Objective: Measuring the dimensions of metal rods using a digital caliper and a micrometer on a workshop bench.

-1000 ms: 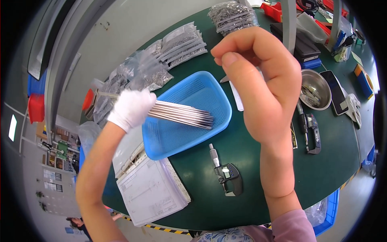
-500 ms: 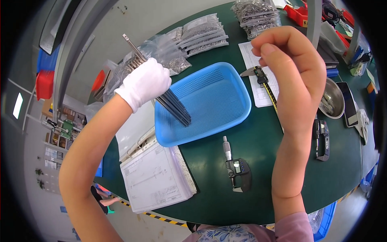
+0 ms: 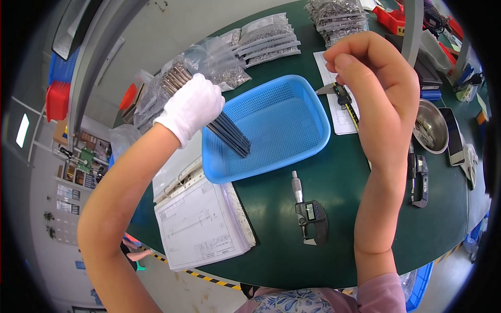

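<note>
My left hand (image 3: 194, 108), in a white glove, is wrapped round a bundle of slim metal rods (image 3: 229, 136). Their dark lower ends reach down into a blue perforated plastic basket (image 3: 271, 125), while the brighter upper ends (image 3: 176, 78) stick out above the glove. The bundle leans, its top toward the far left. My bare right hand (image 3: 378, 91) is raised over the right side of the table, beyond the basket's rim. Its fingers are curled in toward the thumb, and nothing shows in them. Below it lies a digital caliper (image 3: 343, 99) on a paper sheet (image 3: 342, 121).
A digital micrometer (image 3: 311, 216) lies in front of the basket, and a binder of drawings (image 3: 203, 224) at its left. Bags of small metal parts (image 3: 266, 39) are stacked behind. To the right are a steel bowl (image 3: 432, 125), a phone (image 3: 453, 138) and another micrometer (image 3: 419, 180).
One rod that stuck out far above the bundle now sits about level with the others. My left hand still grips the bundle. The right hand has hardly moved.
</note>
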A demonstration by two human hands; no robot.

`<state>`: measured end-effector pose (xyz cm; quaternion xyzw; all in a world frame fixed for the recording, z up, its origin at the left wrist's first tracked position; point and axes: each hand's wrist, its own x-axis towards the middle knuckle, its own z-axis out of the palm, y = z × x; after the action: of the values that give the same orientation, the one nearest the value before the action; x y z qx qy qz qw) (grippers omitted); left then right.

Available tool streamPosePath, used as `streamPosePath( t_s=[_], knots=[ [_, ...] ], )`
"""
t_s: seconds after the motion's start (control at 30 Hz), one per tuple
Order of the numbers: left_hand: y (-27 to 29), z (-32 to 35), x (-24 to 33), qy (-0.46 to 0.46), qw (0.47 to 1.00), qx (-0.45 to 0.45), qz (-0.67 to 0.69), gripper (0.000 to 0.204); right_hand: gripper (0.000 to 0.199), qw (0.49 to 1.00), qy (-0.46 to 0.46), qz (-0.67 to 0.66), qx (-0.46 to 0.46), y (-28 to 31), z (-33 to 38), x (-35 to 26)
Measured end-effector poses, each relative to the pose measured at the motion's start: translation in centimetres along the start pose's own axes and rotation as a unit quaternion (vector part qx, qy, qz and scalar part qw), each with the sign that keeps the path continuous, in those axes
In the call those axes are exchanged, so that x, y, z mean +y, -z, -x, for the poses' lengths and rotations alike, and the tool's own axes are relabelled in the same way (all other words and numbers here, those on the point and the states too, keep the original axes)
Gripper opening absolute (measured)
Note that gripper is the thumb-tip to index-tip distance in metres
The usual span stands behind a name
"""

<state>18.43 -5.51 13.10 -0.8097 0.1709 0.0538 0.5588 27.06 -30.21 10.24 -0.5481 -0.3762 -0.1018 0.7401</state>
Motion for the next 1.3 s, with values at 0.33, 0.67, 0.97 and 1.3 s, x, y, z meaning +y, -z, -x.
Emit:
streamPosePath(
  t_s=[0.33,0.67,0.97,1.3],
  knots=[
    [-3.2,-0.5,7.4,-0.007,0.998,-0.046,0.034,0.013,0.008,1.0,0.012,-0.014,0.025,-1.0,0.4,0.5],
    [-3.6,-1.0,8.7,-0.007,0.967,-0.221,0.129,0.012,0.006,1.0,-0.001,-0.002,0.003,-1.5,0.4,0.2],
    [-2.4,3.1,6.0,0.159,0.879,-0.082,0.442,0.012,0.007,1.0,0.003,0.01,-0.023,-1.5,0.4,0.0],
    [2.0,4.8,-1.9,0.379,0.683,0.203,0.591,0.012,0.006,0.99,0.048,0.085,-0.106,-3.9,1.3,0.4]
  ],
)
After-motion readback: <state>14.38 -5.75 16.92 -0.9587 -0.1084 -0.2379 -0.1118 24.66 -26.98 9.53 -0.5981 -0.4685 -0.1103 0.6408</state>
